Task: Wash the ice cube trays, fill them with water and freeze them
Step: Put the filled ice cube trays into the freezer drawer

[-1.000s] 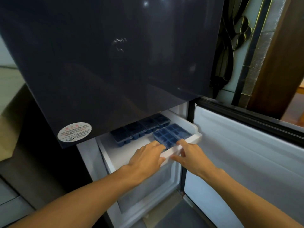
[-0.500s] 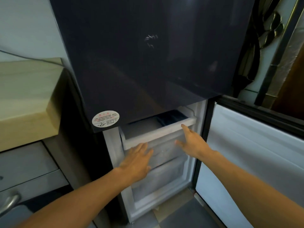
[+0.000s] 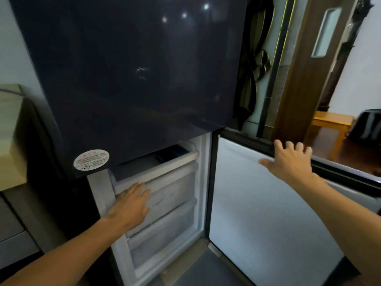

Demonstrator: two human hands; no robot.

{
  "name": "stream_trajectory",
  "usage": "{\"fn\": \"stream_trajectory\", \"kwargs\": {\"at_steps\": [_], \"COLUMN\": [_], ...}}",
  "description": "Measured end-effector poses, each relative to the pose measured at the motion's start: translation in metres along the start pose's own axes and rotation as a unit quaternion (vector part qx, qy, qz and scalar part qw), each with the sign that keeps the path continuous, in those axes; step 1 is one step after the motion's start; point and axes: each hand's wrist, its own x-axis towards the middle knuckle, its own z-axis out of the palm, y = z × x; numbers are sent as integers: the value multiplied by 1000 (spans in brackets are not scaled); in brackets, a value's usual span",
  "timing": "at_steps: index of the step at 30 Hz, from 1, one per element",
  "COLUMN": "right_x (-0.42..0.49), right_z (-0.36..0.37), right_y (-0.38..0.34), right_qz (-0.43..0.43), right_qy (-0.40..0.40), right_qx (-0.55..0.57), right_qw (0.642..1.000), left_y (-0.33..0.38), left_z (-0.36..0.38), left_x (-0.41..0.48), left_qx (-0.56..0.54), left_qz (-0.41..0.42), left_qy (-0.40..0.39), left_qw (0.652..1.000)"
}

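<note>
The white top freezer drawer (image 3: pixel 165 166) is pushed almost fully in below the dark upper fridge door (image 3: pixel 132 79). Only a dark blue corner of an ice cube tray (image 3: pixel 172 154) shows inside it. My left hand (image 3: pixel 131 205) lies flat with straight fingers on the frosted front of the middle drawer (image 3: pixel 175 193). My right hand (image 3: pixel 290 159) rests with spread fingers on the top edge of the open freezer door (image 3: pixel 268 213), holding nothing.
A third drawer (image 3: pixel 165 240) sits lowest in the freezer. A wooden counter edge (image 3: pixel 10 141) and grey cabinet fronts (image 3: pixel 12 240) are at the left. A brown door frame (image 3: pixel 305 69), a wooden bench (image 3: pixel 332 122) and a dark round object (image 3: pixel 367 124) are at the right.
The top drawer with the blue trays went from pulled out to pushed in. My right hand left the drawer and moved right onto the freezer door's top edge. My left hand dropped to the middle drawer.
</note>
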Motion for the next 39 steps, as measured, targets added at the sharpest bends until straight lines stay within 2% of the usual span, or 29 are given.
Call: {"fn": "stream_trajectory", "kwargs": {"at_steps": [5, 8, 12, 16, 20, 24, 28, 31, 34, 36, 39], "right_x": [-17, -30, -50, -61, -70, -76, -92, -107, -118, -122, -125], "right_z": [-23, -36, -54, -71, -79, -77, -69, -57, -45, -34, -20], "right_y": [10, 0, -19, -42, -72, -106, -146, -176, -204, -224, -251], "right_qz": [2, -5, -45, -96, -130, -187, -244, -289, -335, -369, -390], "right_qy": [-65, -90, -141, -213, -226, -181, -85, -44, -66, -92, -88], "right_qx": [3, 19, 14, 60, 115, 160, 233, 272, 297, 267, 226], "right_qw": [998, 996, 989, 970, 958, 952, 937, 917, 892, 886, 888], "left_y": [5, 4, -4, -18, -39, -61, -77, -82, -82, -83, -87], "left_z": [-34, -60, -97, -125, -142, -158, -169, -168, -165, -161, -156], "left_x": [-36, -63, -98, -127, -152, -172, -191, -195, -193, -189, -184], "left_qx": [-54, -60, -29, -11, 18, 92, 153, 183, 190, 189, 186], "left_qz": [42, 60, 83, 80, 59, -44, -151, -143, -149, -156, -148], "left_qy": [104, 194, 299, 370, 442, 431, 343, 333, 336, 336, 361], "left_qw": [992, 977, 950, 925, 895, 897, 915, 914, 911, 909, 902]}}
